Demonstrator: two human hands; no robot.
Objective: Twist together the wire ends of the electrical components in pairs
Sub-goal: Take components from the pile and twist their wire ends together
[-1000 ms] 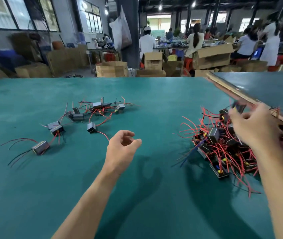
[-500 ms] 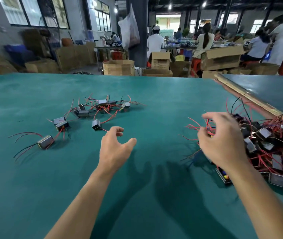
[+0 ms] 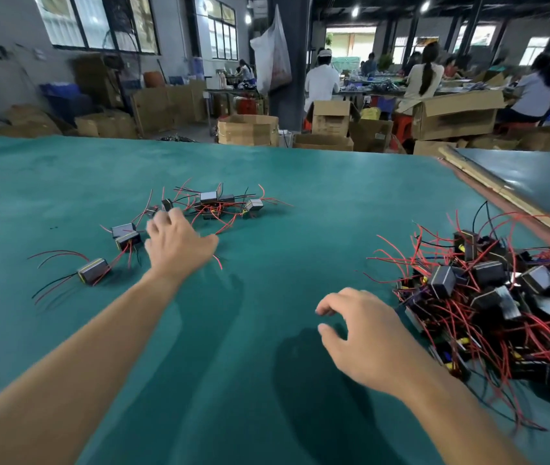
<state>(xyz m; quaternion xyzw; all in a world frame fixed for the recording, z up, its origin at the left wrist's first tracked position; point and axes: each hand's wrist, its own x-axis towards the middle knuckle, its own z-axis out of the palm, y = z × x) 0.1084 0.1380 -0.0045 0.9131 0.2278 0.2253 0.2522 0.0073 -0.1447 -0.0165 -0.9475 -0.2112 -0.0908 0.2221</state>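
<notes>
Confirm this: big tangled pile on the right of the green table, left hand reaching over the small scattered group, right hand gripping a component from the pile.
Not quite. The right hand grips nothing: in the head view it hovers over the green table beside the pile, fingers loosely curled and empty. The rest stands: the left hand reaches over the scattered group.

The tabletop [image 3: 300, 236] is covered in a smooth teal mat, matt with a faint sheen. The small components [image 3: 94, 270] at left have dark bodies with grey, slightly glossy faces and a yellow tape-like edge, and those in the pile [image 3: 488, 297] at right look alike. Their wires [image 3: 58, 253] wear smooth red or black plastic insulation. A bare pale wood strip [image 3: 508, 197] edges the tabletop's right side. The far boxes [image 3: 248, 130] are brown matt cardboard, and the hanging bag [image 3: 271, 58] is thin whitish plastic.
</notes>
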